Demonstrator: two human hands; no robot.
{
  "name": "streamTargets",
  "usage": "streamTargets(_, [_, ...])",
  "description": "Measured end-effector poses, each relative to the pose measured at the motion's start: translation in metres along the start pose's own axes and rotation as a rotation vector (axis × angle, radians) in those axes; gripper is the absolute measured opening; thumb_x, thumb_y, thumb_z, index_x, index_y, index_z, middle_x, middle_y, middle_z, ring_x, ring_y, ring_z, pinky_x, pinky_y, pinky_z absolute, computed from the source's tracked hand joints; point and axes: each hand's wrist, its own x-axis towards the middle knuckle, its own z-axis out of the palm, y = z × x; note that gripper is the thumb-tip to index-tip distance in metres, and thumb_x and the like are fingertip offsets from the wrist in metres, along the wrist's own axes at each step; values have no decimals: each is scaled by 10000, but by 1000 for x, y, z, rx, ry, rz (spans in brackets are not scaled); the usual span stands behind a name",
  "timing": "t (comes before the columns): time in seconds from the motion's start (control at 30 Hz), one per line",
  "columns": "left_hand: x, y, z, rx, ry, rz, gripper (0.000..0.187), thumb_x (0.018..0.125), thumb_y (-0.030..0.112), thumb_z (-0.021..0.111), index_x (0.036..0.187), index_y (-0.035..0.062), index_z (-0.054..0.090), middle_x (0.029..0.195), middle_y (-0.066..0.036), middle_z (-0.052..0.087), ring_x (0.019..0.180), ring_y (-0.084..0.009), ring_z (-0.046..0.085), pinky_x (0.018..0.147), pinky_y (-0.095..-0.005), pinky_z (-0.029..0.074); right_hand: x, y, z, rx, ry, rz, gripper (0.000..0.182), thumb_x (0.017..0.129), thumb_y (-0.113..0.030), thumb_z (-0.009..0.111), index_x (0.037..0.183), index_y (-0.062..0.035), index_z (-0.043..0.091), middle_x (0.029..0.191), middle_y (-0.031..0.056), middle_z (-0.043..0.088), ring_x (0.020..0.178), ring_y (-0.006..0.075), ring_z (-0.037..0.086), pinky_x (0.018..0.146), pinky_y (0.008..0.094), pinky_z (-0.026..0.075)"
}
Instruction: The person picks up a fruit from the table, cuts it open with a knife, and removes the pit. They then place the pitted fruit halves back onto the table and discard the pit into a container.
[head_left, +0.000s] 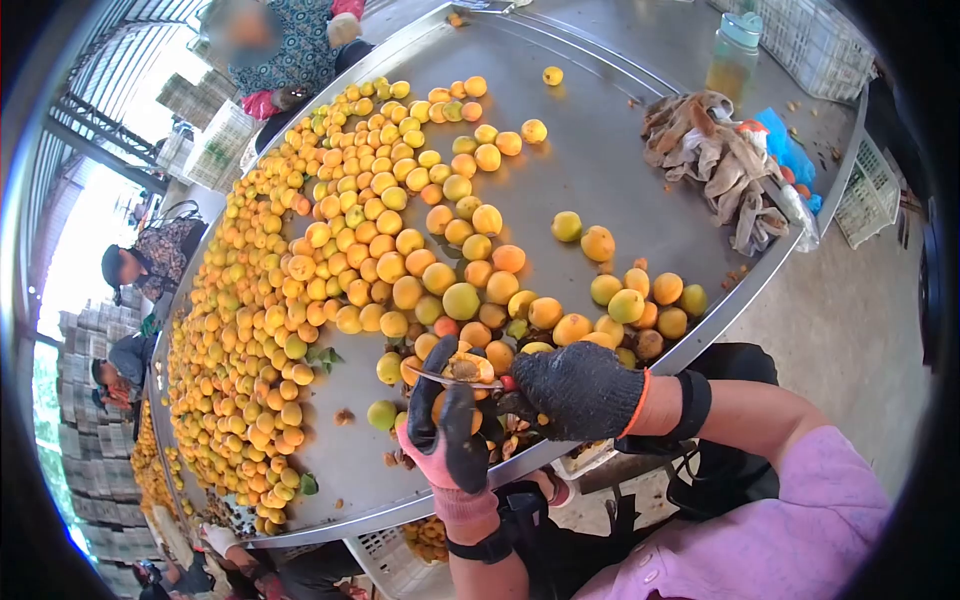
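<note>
Left hand: the left hand [447, 430], in a pink and black glove, is curled shut around an apricot [466, 369] at the near edge of the desk [600, 170], fingers wrapped over its sides.
Right hand: the right hand [575, 388], in a black glove with an orange cuff, is closed on a small knife [450, 379] whose thin blade lies across the fruit.
Fruit in hand: it shows a brown centre, so it looks already cut open; likely light, soft and juicy, easy to bruise, best cupped by the flanks rather than squeezed.
Count in the hands: 1 apricot, 1 knife.
Beneath the hands: brown pits or scraps lie on the rim, too many and too small to count.
Desk: round, bare metal, carrying a heap of apricots [330, 260], well beyond 100.
Far side: 1 pile of cloth gloves [715, 160], 1 bottle [733, 52].
Around: at least 3 other people work at the far rim.
</note>
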Motion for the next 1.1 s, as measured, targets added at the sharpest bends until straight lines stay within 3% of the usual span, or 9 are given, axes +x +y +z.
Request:
streamTargets(0.17, [2,-2,5,250,114,21,355,766,-25,628,1115,-47,571,916,-90,638,824,-115,582,752,-233,468,-1,11,8,-34,57,-48,302,756,-199,572,954,6,471,639,146,577,589,301,611,494,386,482])
streamTargets(0.5, [8,1,8,143,202,-42,331,798,103,584,1084,-64,569,929,-83,622,761,-129,583,653,-238,472,6,3,35,194,143,-8,315,734,-171,586,985,-13,482,713,166,540,588,338,570,495,414,453])
streamTargets(0.57, [11,-2,4,317,152,135,332,802,109,560,1078,-75,564,969,-92,605,776,-147,590,659,-261,488,9,2,36,208,120,32,316,737,-171,581,1006,-32,492,750,166,533,581,343,557,511,409,456])
streamTargets(0.7, [10,7,7,176,135,114,349,804,114,546,1097,-76,547,964,-94,597,765,-168,601,649,-282,501,10,20,54,442,235,-123,306,770,-176,572,1048,-60,522,804,148,522,634,333,550,564,380,452])
streamTargets(0.83, [11,13,0,-93,160,-138,411,809,104,574,1199,-11,510,943,-91,614,721,-121,586,548,-202,466,4,16,28,590,195,17,335,762,-121,582,1080,-35,526,833,130,546,684,315,563,575,366,433])
streamTargets(0.9, [10,14,0,-114,174,-186,452,804,93,574,1237,5,475,887,-86,605,608,-110,559,485,-188,430,-1,17,18,486,302,-74,320,757,-103,592,1060,-22,528,828,125,552,690,308,569,577,362,432])
streamTargets(0.97, [8,16,6,-65,164,-173,432,809,110,559,1215,-17,482,929,-91,596,704,-119,569,544,-194,463,1,19,2,129,417,-222,240,787,-109,617,993,-11,542,752,116,543,672,288,549,583,344,427])
streamTargets(1.07, [10,13,-5,46,129,-55,379,832,102,525,1179,-47,494,1040,-124,583,839,-162,586,649,-225,513,8,22,-6,385,440,59,200,827,-142,601,977,-20,550,697,80,529,642,211,508,599,317,426])
streamTargets(1.1, [11,-1,-17,133,146,122,366,841,105,519,1172,-49,496,1057,-125,578,826,-155,583,636,-222,507,10,20,-14,615,432,184,202,835,-160,602,978,-25,556,700,57,535,649,168,492,609,302,427])
